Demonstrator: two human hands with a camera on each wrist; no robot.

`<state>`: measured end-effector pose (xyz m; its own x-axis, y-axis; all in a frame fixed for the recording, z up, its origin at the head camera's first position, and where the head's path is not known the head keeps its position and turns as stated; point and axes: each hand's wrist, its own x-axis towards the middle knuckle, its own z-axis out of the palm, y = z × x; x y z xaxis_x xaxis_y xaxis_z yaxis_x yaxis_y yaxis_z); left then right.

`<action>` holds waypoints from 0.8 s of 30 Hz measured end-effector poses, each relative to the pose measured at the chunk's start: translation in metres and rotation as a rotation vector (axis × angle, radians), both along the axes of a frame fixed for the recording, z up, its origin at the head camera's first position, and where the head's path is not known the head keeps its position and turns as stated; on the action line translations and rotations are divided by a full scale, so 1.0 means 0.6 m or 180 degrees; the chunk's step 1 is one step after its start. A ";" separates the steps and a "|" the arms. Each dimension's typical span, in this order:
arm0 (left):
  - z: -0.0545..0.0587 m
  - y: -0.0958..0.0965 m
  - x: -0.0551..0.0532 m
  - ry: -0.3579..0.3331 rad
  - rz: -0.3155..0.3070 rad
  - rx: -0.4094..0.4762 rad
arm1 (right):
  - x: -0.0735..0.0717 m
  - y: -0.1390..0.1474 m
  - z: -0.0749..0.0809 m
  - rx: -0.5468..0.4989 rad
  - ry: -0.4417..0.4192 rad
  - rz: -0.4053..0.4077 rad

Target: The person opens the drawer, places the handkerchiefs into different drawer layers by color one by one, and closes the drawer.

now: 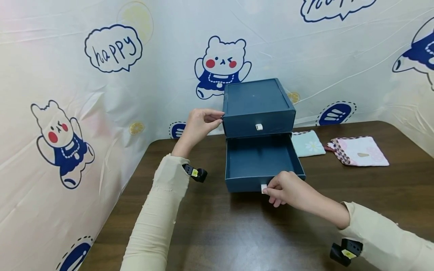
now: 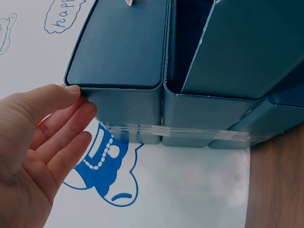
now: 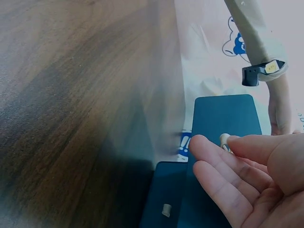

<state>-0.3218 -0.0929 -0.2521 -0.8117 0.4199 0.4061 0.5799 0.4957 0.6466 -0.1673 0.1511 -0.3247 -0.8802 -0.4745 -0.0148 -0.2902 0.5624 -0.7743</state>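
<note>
A dark teal drawer box (image 1: 254,98) stands on the table near the wall. Its lower drawer (image 1: 257,162) in the head view is pulled out and bare inside; the top drawer above it is closed. My right hand (image 1: 289,190) pinches the drawer's small white pull tab (image 1: 263,189) between thumb and forefinger, the other fingers loosely bent below. At the box's upper left corner, my left hand (image 1: 198,126) touches the edge with thumb and fingertips, its fingers fairly straight. In the left wrist view, clear tape (image 2: 166,130) runs across the stacked tiers.
Right of the box lie a mint-green cloth pouch (image 1: 307,143) and a pale pink one (image 1: 361,150) with checked trim. Another drawer front (image 3: 164,185) with its own tab shows in the right wrist view. A printed curtain (image 1: 162,75) hangs behind the brown table (image 1: 210,233).
</note>
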 end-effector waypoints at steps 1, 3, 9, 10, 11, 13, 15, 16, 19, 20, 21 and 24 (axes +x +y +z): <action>0.000 0.000 0.000 0.0003 0.0000 -0.0005 | 0.000 0.000 -0.001 -0.0005 0.0006 0.0004; 0.000 0.001 0.000 0.0005 -0.0001 -0.0006 | 0.001 0.002 -0.004 -0.0010 0.0037 0.0009; -0.002 0.001 -0.002 0.0012 -0.0003 0.0020 | 0.003 0.013 -0.009 -0.0010 0.0177 0.0029; -0.002 0.001 -0.002 0.0011 -0.0002 0.0024 | 0.003 0.016 -0.009 -0.0005 0.0192 0.0040; -0.002 0.001 -0.002 0.0013 -0.0001 0.0026 | 0.004 0.019 -0.010 0.0013 0.0189 0.0035; -0.003 0.002 -0.002 0.0012 -0.0002 0.0029 | 0.005 0.025 -0.010 0.0032 0.0180 0.0047; -0.003 0.002 -0.002 0.0016 0.0002 0.0031 | 0.007 0.034 -0.010 0.0050 0.0108 0.0028; -0.004 0.002 -0.002 0.0015 0.0003 0.0035 | 0.009 0.038 -0.010 0.0059 0.0088 0.0015; -0.005 0.001 -0.002 0.0010 -0.0005 0.0053 | 0.012 0.052 -0.011 0.0081 0.0041 -0.0019; -0.005 0.001 -0.003 0.0007 -0.0004 0.0057 | 0.013 0.057 -0.012 0.0082 0.0039 -0.0022; -0.005 0.001 -0.003 0.0006 -0.0002 0.0061 | 0.013 0.063 -0.012 0.0079 0.0032 -0.0022; -0.006 -0.001 -0.004 0.0021 0.0003 0.0070 | 0.012 0.078 -0.012 0.0070 -0.0012 -0.0030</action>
